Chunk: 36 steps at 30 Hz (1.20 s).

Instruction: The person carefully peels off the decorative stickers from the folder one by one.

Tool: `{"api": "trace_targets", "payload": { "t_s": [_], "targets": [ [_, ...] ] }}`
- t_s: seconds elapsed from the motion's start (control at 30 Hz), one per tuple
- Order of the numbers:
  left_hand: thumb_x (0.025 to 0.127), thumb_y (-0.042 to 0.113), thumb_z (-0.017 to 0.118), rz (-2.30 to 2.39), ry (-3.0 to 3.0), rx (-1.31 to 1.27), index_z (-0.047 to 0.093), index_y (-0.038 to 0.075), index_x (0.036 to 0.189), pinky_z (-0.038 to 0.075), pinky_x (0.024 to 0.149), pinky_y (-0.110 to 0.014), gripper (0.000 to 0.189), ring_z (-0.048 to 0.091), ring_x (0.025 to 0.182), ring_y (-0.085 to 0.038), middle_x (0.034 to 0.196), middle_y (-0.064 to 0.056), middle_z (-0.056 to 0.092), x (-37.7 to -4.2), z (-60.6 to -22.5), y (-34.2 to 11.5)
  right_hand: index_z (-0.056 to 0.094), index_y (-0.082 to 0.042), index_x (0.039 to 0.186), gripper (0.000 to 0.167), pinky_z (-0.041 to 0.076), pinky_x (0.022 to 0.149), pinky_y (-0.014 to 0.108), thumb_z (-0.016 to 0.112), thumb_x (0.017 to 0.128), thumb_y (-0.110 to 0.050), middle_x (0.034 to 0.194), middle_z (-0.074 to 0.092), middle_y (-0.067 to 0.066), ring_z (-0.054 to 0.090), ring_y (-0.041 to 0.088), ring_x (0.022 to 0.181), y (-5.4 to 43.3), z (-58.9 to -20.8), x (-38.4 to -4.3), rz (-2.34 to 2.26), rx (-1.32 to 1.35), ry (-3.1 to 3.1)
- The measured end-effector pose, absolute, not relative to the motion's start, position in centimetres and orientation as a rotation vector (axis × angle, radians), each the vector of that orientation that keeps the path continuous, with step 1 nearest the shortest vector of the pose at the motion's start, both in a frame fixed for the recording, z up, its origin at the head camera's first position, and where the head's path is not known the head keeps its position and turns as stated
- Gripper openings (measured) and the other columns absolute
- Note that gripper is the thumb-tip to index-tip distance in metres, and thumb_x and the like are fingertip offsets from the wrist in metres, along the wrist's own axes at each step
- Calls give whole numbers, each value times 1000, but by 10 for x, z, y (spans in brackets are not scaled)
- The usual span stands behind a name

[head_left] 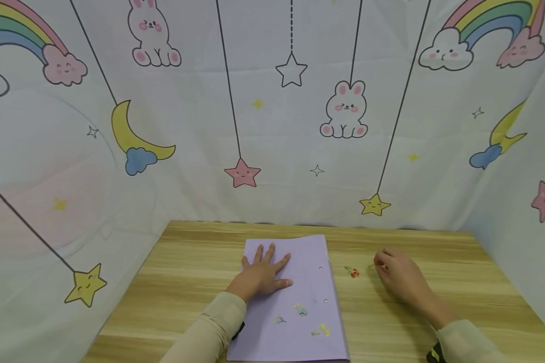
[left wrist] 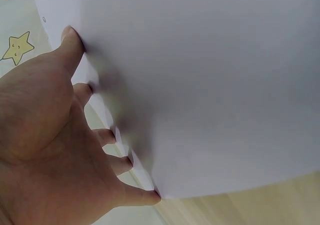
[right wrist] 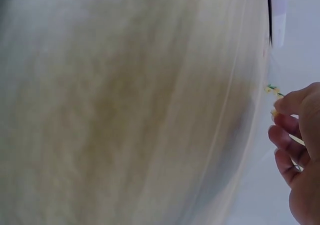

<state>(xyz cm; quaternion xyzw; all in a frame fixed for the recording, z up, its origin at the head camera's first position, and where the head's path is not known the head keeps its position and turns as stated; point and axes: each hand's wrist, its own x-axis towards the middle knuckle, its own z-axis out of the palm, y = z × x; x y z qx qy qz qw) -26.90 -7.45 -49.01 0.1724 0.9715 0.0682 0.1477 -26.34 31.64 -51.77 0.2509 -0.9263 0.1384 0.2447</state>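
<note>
A lilac folder (head_left: 295, 282) lies on the table, with three small flower stickers on its lower half: a blue-green one (head_left: 279, 319), a yellow and blue one (head_left: 301, 309) and a yellow one (head_left: 321, 330). My left hand (head_left: 260, 276) rests on the folder's upper left with fingers spread; its fingertips touch the cover in the left wrist view. Right of the folder, my right hand (head_left: 401, 276) pinches a small yellow flower sticker (right wrist: 271, 89) between thumb and finger, over the table. A red flower sticker (head_left: 353, 273) lies between that hand and the folder.
The wood-grain table (head_left: 181, 282) extends on both sides of the folder. A white cloth (head_left: 295, 196) printed with rabbits, stars and rainbows hangs behind it and along both sides. Two small round metal rivets (head_left: 325, 301) sit near the folder's right edge.
</note>
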Motion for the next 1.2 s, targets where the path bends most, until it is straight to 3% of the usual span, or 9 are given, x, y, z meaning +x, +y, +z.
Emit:
{"api": "trace_targets", "payload": {
  "t_s": [0.33, 0.53, 0.87, 1.2],
  "targets": [
    [102, 68, 54, 193, 2797, 489, 31, 35, 168, 15, 117, -80, 77, 6, 162, -45, 177, -15, 11, -268, -491, -74, 63, -22, 78, 32, 49, 64, 31, 84, 82, 2, 80, 50, -13, 52, 6, 74, 313, -511, -256, 415, 734, -2667],
    [102, 68, 53, 193, 2789, 487, 31, 35, 168, 15, 117, -80, 78, 5, 162, -45, 177, -15, 11, -268, -491, -74, 65, -21, 81, 29, 44, 61, 27, 84, 85, 0, 78, 49, -15, 47, 1, 70, 314, -510, -256, 481, 751, -2779],
    [102, 67, 53, 188, 2797, 486, 30, 34, 169, 15, 117, -80, 77, 5, 162, -45, 177, -15, 10, -269, -483, -75, 73, -14, 86, 16, 49, 65, 29, 81, 86, 0, 82, 56, -12, 51, 3, 74, 317, -506, -261, 524, 764, -2808],
    [102, 68, 53, 197, 2792, 487, 31, 35, 168, 14, 117, -80, 77, 5, 162, -45, 177, -15, 11, -268, -488, -74, 70, -14, 84, 19, 48, 65, 29, 79, 86, 2, 81, 56, -11, 51, 3, 74, 317, -508, -259, 563, 731, -2856]
  ]
}}
